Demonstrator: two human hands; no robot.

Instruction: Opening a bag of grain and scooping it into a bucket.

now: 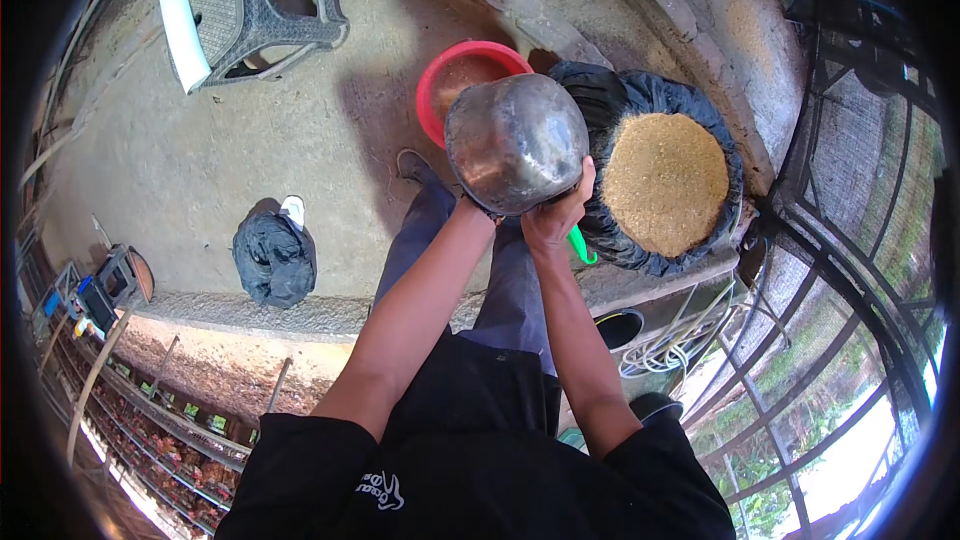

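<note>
Scuffed grey metal covers the pot (518,145) held over the near right part of the red basin (424,98), the landmark here; the pot is tipped with its rounded base facing up and its mouth hidden. The person's right hand (568,212) is clamped on the pot's near right side. The left hand (486,211) reaches under the near left side, mostly hidden, so one cannot tell how its fingers are set. A green piece (581,245) shows below the right hand, nearer the person than the basin. Right of the basin stands a black sack (587,92), open around coarse tan meal (667,183). A black bundle (272,258) lies left of the basin and nearer the person; a grey stool (232,2) is well to the basin's left, farther out.
</note>
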